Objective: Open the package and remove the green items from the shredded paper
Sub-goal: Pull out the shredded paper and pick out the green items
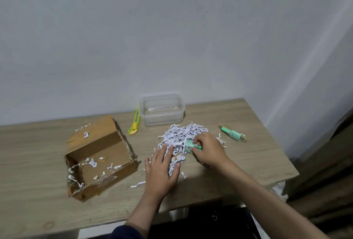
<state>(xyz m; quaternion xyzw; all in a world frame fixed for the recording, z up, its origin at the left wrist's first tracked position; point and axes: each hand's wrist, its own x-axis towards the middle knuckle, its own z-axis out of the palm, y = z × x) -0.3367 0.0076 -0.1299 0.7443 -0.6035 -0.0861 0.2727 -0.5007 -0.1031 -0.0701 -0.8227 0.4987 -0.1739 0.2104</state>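
Note:
A heap of white shredded paper (180, 136) lies on the wooden table (254, 154). My right hand (209, 148) grips a pale green item (189, 146) half buried at the heap's right side. My left hand (161, 170) rests flat, fingers spread, on the heap's near edge. A second green item (233, 133) lies on the table to the right, apart from the paper. The opened cardboard package (99, 156) sits at the left with a few paper shreds inside.
A clear plastic container (162, 109) stands behind the heap against the wall. A yellow-green utility knife (134, 122) lies to its left. Loose shreds are scattered near the box. The table's right edge is close to the second green item.

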